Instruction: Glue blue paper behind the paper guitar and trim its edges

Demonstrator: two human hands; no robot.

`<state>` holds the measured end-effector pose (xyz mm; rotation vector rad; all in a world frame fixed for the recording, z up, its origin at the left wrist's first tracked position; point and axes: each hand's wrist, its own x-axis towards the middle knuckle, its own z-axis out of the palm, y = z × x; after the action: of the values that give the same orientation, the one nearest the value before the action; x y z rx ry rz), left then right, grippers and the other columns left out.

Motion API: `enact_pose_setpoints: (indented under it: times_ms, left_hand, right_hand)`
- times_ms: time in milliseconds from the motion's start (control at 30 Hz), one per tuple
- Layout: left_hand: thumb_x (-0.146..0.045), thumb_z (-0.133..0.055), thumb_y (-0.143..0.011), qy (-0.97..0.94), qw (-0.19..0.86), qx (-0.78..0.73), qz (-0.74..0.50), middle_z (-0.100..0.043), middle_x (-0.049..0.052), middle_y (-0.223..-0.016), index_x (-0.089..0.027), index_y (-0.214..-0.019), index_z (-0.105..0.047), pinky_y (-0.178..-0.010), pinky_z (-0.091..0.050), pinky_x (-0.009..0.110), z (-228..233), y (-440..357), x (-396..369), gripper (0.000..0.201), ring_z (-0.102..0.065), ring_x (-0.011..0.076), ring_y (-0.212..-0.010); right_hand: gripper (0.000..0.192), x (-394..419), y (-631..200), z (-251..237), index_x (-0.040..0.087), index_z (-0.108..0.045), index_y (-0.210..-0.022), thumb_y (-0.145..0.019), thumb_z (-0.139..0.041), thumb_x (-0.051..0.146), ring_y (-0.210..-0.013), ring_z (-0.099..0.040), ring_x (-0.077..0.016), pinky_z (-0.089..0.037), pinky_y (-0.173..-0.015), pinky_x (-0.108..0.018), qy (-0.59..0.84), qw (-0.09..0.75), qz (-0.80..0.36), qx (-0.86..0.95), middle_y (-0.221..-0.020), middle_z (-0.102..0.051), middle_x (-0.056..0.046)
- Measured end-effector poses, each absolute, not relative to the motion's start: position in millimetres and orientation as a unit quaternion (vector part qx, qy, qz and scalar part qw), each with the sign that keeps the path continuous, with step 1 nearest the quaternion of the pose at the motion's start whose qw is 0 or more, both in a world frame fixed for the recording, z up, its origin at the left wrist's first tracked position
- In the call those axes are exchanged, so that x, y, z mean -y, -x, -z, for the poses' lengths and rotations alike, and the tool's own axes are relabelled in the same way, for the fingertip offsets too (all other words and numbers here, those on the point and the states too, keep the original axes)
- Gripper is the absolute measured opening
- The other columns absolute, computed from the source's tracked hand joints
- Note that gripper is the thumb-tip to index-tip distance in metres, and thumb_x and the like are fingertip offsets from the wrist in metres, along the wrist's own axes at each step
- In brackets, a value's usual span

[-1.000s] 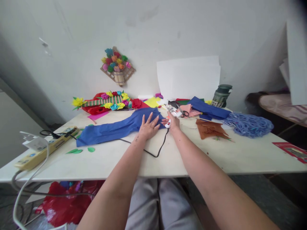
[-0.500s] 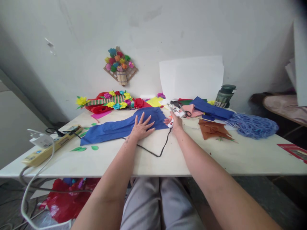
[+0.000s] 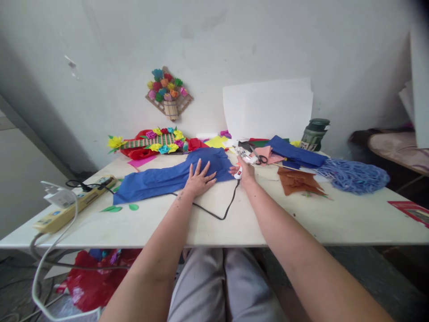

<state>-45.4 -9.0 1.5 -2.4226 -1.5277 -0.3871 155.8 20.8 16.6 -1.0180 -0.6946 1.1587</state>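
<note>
Both hands unmoved, left hand point(image 3: 199, 180) flat on blue paper point(image 3: 161, 179), right hand point(image 3: 246, 172) gripping glue gun point(image 3: 241, 160)

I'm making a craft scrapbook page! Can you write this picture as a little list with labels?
left hand: flat, fingers spread, on the blue paper
right hand: gripping the white glue gun
cord: black, runs from the glue gun across the table
nearby: scissors, brown paper
far left: power strip
wall: paper flower basket

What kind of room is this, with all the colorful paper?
Probably a home craft corner. Sheets of colored paper and paper flowers crowd the white table, scissors lie by the right hand, and a paper bouquet hangs on the wall.
</note>
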Motion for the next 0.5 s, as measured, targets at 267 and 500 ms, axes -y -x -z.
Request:
enact_pose_setpoints:
  times_ms: [267,500]
  left_hand:
    - [-0.046,-0.027,-0.091,0.713,0.123,0.627,0.287,-0.025,0.001,-0.150,-0.027,-0.144,-0.023,-0.111,-0.018,0.047,-15.6,55.0,9.9,0.057,-0.014,0.0235,-0.139]
    - [-0.038,-0.041,-0.085,0.579,0.071,0.747,0.319,-0.057,0.014,-0.126,-0.016,-0.136,-0.041,-0.094,-0.042,0.040,-20.6,79.2,7.7,0.056,-0.050,0.0268,-0.117]
  right_hand:
    - [0.036,-22.4,-156.9,-15.5,0.009,-0.056,-0.097,-0.078,-0.060,0.039,-0.037,-0.058,-0.0169,-0.045,-0.034,-0.024,0.447,0.670,-0.509,0.304,-0.051,-0.061,-0.002]
    - [0.042,-16.7,-159.7,-26.4,0.013,-0.056,-0.102,-0.075,-0.063,0.043,-0.039,-0.057,-0.0134,-0.045,-0.035,-0.024,0.494,0.668,-0.495,0.253,-0.070,-0.061,-0.003]
